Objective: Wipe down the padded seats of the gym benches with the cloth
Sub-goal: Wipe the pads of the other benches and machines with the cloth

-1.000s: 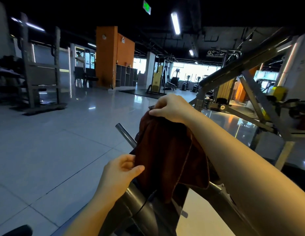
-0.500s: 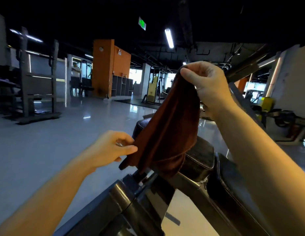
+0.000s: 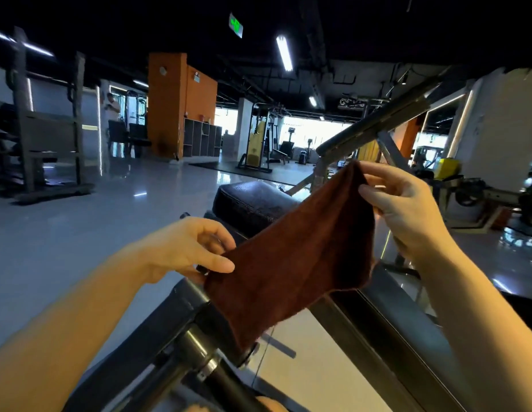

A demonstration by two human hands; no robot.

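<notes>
Pinching the lower corner of the brown cloth (image 3: 294, 263), the left hand (image 3: 187, 248) holds it stretched toward the right hand (image 3: 404, 203), whose fingers pinch its upper corner; the black padded seat (image 3: 250, 200) behind is partly hidden.

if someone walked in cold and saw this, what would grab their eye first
First, the brown cloth stretched in mid-air at centre frame, the left hand pinching its lower corner and the right hand its upper one. Just behind it sits a black padded seat. Farther back on the left, an orange pillar stands out in the dim gym.
</notes>
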